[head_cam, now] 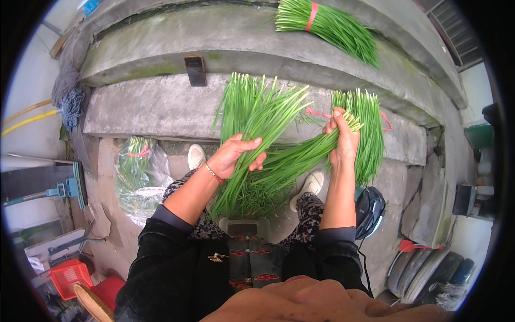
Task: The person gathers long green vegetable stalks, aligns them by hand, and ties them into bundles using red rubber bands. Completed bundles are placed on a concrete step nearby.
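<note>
My left hand (239, 156) holds a loose bunch of green garlic chives (277, 105), its pale cut ends pointing up and right. In my right hand (342, 135) a second bunch (303, 157) is gripped near its pale ends, the leaves trailing down and left. Behind my left hand, more chives (235, 104) lie on the concrete step. Right of my right hand, another pile (370, 141) hangs over the step's edge, with pink ribbon (318, 112) beside it. Loose green leaves (257, 197) are heaped below, between my legs.
A smartphone (195, 71) leans against the upper step (161, 60). A chive bundle tied with pink ribbon (330, 30) lies higher up. A clear plastic bag (139, 181) with chives stands at left. A black corded object (369, 211) is at right, a red basket (71, 277) lower left.
</note>
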### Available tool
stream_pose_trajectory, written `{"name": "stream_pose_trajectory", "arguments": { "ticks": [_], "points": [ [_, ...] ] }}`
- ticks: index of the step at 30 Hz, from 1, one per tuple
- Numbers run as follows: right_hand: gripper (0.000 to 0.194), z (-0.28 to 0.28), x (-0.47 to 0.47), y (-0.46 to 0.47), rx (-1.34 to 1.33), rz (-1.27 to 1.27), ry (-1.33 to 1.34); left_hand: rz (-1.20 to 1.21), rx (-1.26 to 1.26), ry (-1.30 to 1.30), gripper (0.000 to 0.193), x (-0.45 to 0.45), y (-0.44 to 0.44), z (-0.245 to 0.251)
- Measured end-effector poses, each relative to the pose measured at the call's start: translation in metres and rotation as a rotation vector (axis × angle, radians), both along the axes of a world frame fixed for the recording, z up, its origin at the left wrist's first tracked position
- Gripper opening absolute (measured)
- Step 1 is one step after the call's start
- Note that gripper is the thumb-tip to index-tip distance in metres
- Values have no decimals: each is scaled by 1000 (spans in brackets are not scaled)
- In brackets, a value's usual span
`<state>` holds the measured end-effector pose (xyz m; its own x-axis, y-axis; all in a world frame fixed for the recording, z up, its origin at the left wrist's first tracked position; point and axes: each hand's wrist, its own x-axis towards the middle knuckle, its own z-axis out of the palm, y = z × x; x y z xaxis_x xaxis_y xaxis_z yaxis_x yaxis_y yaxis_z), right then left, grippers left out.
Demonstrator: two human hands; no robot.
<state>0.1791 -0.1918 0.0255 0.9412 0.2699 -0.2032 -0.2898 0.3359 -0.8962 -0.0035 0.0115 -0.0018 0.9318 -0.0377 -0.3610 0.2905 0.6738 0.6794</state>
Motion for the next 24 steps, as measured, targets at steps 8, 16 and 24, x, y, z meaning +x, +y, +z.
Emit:
{"name": "stream_pose_trajectory", "arguments": {
  "ticks": [8,16,24],
  "points": [
    [26,-1,-29,25,-245,347,-63,-67,-65,25,36,5,-5,4],
    [20,-4,-20,15,-128,477,32,-17,33,19,34,6,-7,-4],
    [23,-4,-23,21,-176,230,-73,-56,177,34,33,6,-11,-6]
  ]
}}
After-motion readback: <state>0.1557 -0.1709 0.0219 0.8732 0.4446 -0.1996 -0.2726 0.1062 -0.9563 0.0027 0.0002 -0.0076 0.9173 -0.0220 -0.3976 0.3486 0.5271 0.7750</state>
